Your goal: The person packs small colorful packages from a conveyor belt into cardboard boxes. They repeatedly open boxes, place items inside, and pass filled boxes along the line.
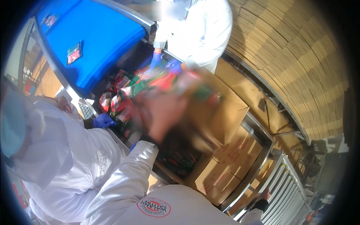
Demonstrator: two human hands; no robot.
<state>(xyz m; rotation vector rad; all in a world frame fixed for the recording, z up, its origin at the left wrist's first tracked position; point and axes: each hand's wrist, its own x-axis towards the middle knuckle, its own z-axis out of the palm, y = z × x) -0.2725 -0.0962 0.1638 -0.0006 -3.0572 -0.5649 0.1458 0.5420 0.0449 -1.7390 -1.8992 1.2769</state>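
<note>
My left hand (166,118), bare and strongly blurred, reaches over a heap of red and green plastic packets (122,104); blurred packets lie just beyond it, and its finger position is unclear. Below and right of it, an open cardboard box (205,166) holds more dark green and red packets (180,161). At the lower right, my right hand (265,194) is at the metal frame beside a roller conveyor (284,194), small and partly hidden, with a dark cuff at the wrist.
Across the heap, a co-worker's blue-gloved hands (163,63) touch packets. Another co-worker's gloved hand (104,121) is at the heap's left edge. A blue conveyor belt (98,36) carries a packet (74,53). Closed cartons (233,160) lie beside the open box; stacked flat cardboard (295,56) stands at right.
</note>
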